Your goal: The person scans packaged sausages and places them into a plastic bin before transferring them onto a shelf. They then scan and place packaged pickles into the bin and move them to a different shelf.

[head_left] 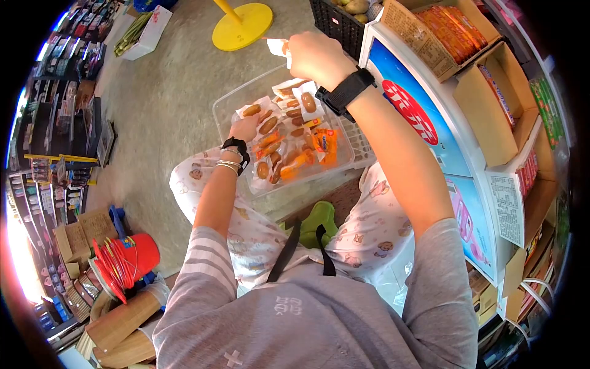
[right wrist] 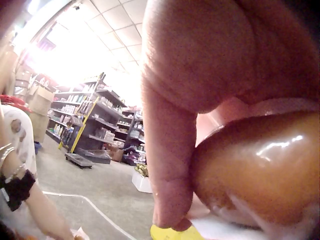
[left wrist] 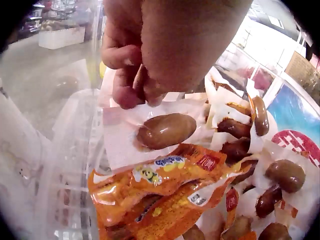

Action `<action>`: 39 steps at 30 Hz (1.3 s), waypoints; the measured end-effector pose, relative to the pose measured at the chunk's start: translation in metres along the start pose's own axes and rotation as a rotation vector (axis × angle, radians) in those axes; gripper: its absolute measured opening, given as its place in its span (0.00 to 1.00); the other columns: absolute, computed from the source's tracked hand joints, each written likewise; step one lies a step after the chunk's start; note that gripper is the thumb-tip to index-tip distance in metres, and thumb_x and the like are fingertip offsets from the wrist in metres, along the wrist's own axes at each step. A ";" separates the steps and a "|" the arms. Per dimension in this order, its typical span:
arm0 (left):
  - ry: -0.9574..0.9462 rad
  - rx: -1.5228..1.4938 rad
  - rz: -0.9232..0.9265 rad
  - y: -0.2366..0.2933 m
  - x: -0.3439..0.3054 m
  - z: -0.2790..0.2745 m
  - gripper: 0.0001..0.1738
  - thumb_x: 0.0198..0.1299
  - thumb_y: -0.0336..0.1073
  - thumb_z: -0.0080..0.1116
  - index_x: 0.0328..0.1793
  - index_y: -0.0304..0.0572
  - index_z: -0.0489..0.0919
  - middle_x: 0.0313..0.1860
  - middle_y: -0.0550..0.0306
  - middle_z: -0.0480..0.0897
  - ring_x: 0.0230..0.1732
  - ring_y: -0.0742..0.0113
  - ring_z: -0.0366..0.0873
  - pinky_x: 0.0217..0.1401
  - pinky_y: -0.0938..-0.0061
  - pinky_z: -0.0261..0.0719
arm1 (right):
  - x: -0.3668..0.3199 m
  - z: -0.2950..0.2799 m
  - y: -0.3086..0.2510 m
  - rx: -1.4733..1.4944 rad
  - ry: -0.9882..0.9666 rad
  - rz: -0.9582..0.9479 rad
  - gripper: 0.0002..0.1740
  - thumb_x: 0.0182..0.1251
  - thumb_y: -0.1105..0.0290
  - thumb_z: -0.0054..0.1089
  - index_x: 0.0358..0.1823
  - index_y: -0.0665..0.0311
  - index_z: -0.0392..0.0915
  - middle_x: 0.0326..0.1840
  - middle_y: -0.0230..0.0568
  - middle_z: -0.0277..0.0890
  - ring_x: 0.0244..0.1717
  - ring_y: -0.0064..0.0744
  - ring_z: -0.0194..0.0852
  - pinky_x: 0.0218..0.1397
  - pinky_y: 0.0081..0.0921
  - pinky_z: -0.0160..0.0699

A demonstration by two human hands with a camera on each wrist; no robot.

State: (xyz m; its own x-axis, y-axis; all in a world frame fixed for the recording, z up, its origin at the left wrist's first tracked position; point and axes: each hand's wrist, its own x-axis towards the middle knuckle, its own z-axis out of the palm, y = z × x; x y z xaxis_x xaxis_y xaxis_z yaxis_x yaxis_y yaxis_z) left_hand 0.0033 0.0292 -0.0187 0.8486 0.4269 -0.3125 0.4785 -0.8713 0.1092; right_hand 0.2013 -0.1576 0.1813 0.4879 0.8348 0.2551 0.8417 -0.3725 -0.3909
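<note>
A clear plastic tray in front of the person holds small white-backed packets, each with a glossy brown oval snack, and several orange snack packets. At the tray's left side is the left hand, fingers curled at a white-backed packet that they seem to pinch; their contact is partly hidden. Just below those fingertips lies another brown oval packet in the left wrist view. The right hand, raised beyond the tray, grips a brown oval packet, its white edge showing past the thumb.
On the right stands a white-and-blue cabinet topped with open cardboard boxes. A yellow round base and a black crate are beyond the tray. A red reel sits at lower left, near shelves. A green seat shows between the legs.
</note>
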 end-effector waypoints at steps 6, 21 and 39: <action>-0.096 0.257 -0.014 0.009 -0.004 -0.022 0.13 0.56 0.34 0.45 0.48 0.50 0.73 0.45 0.50 0.78 0.45 0.55 0.78 0.39 0.62 0.78 | 0.001 0.006 0.004 0.003 -0.011 0.016 0.09 0.43 0.72 0.56 0.28 0.63 0.81 0.30 0.48 0.79 0.32 0.46 0.79 0.34 0.37 0.76; -0.052 -0.236 -0.041 0.004 0.005 -0.006 0.20 0.49 0.45 0.60 0.47 0.45 0.79 0.43 0.46 0.79 0.42 0.51 0.77 0.48 0.68 0.74 | 0.001 0.006 0.002 -0.019 -0.045 0.046 0.09 0.42 0.72 0.57 0.27 0.63 0.82 0.29 0.47 0.79 0.32 0.45 0.79 0.33 0.37 0.77; -0.136 -0.086 -0.034 0.020 -0.002 0.005 0.31 0.42 0.63 0.63 0.51 0.60 0.79 0.54 0.44 0.69 0.57 0.50 0.66 0.58 0.61 0.67 | 0.003 -0.004 -0.005 -0.012 -0.168 0.029 0.13 0.43 0.75 0.55 0.34 0.69 0.78 0.34 0.55 0.77 0.37 0.52 0.78 0.39 0.40 0.77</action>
State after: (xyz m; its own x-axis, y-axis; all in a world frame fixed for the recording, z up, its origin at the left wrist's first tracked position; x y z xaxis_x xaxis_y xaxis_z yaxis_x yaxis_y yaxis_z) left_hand 0.0103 0.0094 -0.0210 0.7960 0.4140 -0.4416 0.5290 -0.8303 0.1752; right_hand 0.1993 -0.1554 0.1876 0.4670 0.8794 0.0922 0.8311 -0.4009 -0.3855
